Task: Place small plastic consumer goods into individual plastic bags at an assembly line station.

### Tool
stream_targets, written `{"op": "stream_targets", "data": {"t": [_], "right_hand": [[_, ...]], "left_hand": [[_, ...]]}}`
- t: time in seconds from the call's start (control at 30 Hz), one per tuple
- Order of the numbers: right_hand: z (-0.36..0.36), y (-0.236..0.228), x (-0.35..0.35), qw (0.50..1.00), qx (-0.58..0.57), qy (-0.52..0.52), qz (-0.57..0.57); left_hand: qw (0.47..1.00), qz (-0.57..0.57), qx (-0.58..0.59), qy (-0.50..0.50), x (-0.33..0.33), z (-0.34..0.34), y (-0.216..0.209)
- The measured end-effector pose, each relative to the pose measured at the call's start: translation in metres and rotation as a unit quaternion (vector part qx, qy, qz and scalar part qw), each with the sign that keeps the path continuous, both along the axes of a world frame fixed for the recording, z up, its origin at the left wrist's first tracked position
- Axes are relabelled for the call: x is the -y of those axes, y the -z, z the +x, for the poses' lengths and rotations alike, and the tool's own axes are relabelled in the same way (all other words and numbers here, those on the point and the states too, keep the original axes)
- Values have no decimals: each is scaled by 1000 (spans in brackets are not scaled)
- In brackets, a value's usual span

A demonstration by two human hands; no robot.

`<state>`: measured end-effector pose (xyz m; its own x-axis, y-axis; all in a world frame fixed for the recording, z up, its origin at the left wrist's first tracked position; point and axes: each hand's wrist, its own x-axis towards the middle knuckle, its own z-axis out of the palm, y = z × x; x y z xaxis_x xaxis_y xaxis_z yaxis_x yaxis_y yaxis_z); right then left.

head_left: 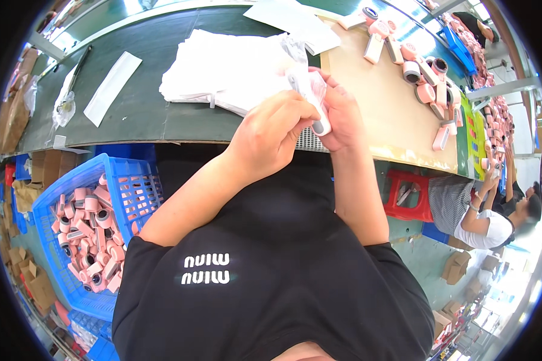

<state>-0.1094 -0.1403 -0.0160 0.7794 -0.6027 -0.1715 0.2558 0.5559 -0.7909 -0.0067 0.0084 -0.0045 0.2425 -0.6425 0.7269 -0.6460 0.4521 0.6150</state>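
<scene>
Over the near edge of the table, my right hand [343, 114] cradles a slim pink-and-white device with a grey end [321, 126], which looks like a small handheld fan. Clear plastic film [295, 51] covers its upper part. My left hand [271, 129] reaches across from the left, its fingers bent and pinching at the device's lower part. Just beyond my hands lies a thick stack of thin white bags or sheets [223, 66]. Its right side touches the clear film. The device's head is mostly hidden by film and fingers.
Several pink fans [424, 93] lie on brown board [373, 108] at the right. A blue crate [48, 222] of similar pieces stands at my left. A white strip [112, 89] lies on the dark tabletop. Another person [488, 225] works at the far right near a red stool [406, 195].
</scene>
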Motion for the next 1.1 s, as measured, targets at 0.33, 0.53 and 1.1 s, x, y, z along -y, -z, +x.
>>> {"op": "stream_targets", "data": {"t": [0.33, 0.53, 1.1], "right_hand": [[8, 6, -15, 992, -14, 115, 55], [-4, -14, -31, 841, -166, 187, -480], [-390, -4, 83, 911, -248, 11, -329]], "left_hand": [[993, 1, 10, -120, 6, -14, 10], [989, -28, -54, -137, 6, 2, 6], [911, 210, 3, 355, 29, -30, 22]]}}
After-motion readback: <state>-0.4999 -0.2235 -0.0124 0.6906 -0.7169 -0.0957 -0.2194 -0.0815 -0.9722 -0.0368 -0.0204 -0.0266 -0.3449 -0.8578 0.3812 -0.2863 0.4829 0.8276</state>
